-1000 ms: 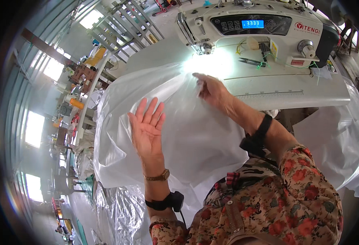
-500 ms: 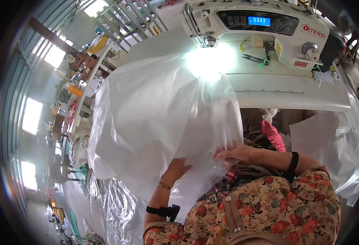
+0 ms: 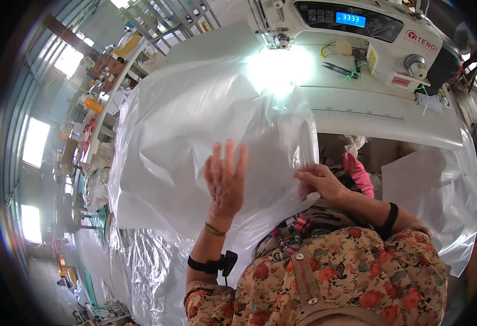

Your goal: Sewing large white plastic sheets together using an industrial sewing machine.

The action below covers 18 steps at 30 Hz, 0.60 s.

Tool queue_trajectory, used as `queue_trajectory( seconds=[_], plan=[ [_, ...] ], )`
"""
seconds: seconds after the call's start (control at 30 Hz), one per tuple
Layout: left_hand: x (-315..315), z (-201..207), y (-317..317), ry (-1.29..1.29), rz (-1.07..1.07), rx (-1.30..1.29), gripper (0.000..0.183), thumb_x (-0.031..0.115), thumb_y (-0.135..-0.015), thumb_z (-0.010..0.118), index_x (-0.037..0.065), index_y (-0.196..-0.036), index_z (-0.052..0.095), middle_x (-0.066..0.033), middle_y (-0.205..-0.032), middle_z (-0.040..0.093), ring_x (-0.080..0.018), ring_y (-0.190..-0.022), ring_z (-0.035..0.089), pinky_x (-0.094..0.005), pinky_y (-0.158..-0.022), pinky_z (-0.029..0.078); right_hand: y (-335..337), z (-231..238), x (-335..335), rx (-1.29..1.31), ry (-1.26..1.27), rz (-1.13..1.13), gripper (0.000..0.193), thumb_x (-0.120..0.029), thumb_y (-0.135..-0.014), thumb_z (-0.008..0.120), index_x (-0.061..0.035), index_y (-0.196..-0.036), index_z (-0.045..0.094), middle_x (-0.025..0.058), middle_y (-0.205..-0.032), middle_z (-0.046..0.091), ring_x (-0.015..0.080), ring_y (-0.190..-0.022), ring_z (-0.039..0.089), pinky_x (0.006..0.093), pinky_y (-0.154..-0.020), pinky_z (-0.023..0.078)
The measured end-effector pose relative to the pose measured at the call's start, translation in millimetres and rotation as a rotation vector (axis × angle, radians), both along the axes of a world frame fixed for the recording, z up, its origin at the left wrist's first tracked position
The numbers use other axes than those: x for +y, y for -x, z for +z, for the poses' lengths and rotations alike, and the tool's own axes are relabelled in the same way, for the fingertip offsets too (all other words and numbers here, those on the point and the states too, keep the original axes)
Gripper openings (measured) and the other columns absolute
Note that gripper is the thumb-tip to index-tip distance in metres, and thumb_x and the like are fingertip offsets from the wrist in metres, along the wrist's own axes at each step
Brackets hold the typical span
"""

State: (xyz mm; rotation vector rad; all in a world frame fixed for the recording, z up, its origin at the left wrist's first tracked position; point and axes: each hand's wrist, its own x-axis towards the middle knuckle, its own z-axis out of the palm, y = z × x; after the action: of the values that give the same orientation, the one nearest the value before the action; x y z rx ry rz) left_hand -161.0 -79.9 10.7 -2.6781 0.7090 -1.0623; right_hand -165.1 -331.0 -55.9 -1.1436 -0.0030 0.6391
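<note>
A large translucent plastic sheet spreads over the left of the sewing table and drapes toward my lap. Its far edge runs under the head of a white sewing machine, where a bright lamp hides the needle area. My left hand is raised over the middle of the sheet, fingers stretched and spread, with nothing in it. At the sheet's right edge, my right hand pinches the plastic between thumb and fingers.
Black thread snips lie on the table beside the machine's base. Another plastic sheet hangs at the right. Pink cloth sits below the table edge. Crinkled silvery film hangs at lower left, and a metal rack stands behind.
My left hand has lifted off the sheet's near part, moved forward and spread its fingers. My right hand has shifted slightly forward along the edge. The whole view has tilted a little.
</note>
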Motion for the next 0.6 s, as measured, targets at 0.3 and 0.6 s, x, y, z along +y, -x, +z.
queue_trajectory(
  seconds=[0.3, 0.6],
  plan=[
    [42.1, 44.0, -42.2, -0.08, 0.248, 0.018, 0.029, 0.006, -0.088, 0.056, 0.005, -0.117, 0.061, -0.006, -0.1, 0.061, -0.0202, -0.1, 0.057, -0.0439, -0.098, 0.034, -7.7, -5.3, 2.8, -0.138, -0.037, 0.139, 0.03, -0.028, -0.095, 0.062, 0.0, -0.105, 0.058, 0.0055, -0.073, 0.064, 0.0144, -0.067, 0.064, 0.0288, -0.065, 0.052],
    [3.3, 87.1, -41.0, 1.069, -0.193, 0.812, 0.019, 0.014, -0.096, 0.059, -0.002, -0.086, 0.058, 0.0046, -0.067, 0.052, 0.0001, -0.067, 0.047, -0.022, -0.055, 0.036, -14.2, 5.6, 9.1, -0.101, -0.275, 0.037, 0.028, -0.025, -0.094, 0.064, -0.0035, -0.111, 0.059, 0.0034, -0.084, 0.063, 0.0127, -0.077, 0.062, 0.0279, -0.07, 0.052]
  ],
)
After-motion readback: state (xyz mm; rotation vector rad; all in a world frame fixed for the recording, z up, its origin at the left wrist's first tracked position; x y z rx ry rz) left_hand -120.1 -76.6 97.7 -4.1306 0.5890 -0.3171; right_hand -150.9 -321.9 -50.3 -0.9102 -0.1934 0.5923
